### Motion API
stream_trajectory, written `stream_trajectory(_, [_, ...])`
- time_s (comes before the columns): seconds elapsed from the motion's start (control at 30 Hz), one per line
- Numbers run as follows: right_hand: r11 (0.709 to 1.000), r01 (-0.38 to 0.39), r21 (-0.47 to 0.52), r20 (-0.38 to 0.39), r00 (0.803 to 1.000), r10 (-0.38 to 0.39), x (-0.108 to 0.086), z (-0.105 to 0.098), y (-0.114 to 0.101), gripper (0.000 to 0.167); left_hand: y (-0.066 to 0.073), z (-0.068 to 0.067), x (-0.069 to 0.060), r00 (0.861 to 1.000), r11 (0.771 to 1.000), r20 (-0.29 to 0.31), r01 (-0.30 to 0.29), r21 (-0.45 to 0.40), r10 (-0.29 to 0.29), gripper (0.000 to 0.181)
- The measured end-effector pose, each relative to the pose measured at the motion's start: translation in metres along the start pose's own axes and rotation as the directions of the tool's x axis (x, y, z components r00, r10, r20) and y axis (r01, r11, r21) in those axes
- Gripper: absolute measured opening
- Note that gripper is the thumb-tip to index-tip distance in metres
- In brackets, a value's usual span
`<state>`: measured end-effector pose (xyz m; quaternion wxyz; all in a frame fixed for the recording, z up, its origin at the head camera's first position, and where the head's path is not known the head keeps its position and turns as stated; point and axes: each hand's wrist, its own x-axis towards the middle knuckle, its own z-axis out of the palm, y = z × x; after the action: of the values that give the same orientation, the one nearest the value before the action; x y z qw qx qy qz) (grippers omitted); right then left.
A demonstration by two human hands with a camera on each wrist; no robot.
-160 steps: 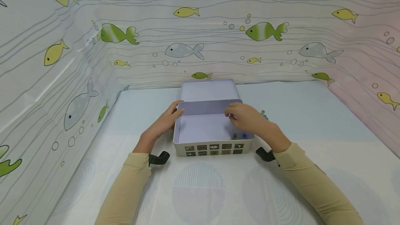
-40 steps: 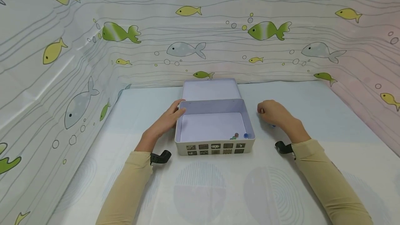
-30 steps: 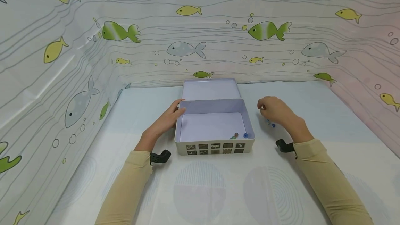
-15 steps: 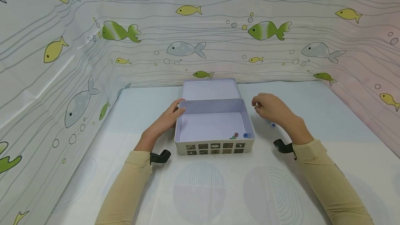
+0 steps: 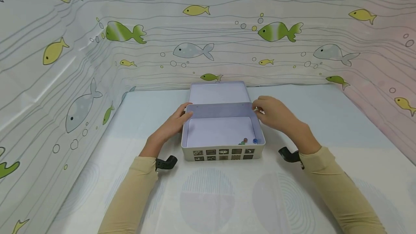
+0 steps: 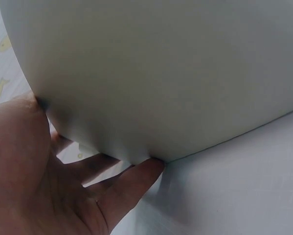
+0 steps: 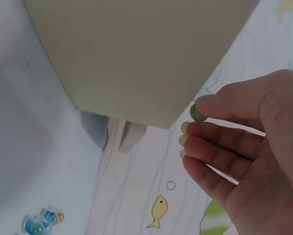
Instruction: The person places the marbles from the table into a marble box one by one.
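A green marble (image 7: 197, 113) is being pinched at the right hand's (image 5: 276, 113) fingertips, near the right rear corner of the box (image 5: 224, 111); the right wrist view is showing it, while those fingers are hiding it in the head view. The other fingers are bending slightly. The left hand (image 5: 175, 120) is gripping the box's left wall, thumb lying over the rim, fingers spreading outside. At least three marbles (image 5: 245, 140) are lying inside, front right; at least two glass pieces (image 7: 33, 225) are resting outside. One lid (image 5: 218, 93) is extending open behind.
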<state>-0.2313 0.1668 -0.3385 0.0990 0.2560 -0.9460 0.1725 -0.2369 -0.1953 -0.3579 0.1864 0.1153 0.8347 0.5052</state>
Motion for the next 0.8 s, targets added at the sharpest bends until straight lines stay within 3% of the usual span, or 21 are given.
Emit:
stream_trajectory(0.33, [0.994,0.092,0.061,-0.019,0.996,-0.091,0.006,0.008,-0.021,0.013,-0.006,0.000,0.004,1.000,1.000,-0.007,-0.009,-0.018,0.009,0.060])
stream_trajectory(0.5, [0.990,0.123,0.064,-0.014,0.992,-0.122,0.008,0.015,-0.027,0.012,0.000,-0.001,0.001,1.000,1.000,0.001,-0.009,-0.017,0.010,0.059])
stream_trajectory(0.8, [0.989,0.143,0.049,0.045,0.988,-0.145,0.011,0.031,-0.034,0.010,0.000,0.000,0.001,1.000,1.000,-0.001,-0.010,-0.024,0.010,0.059])
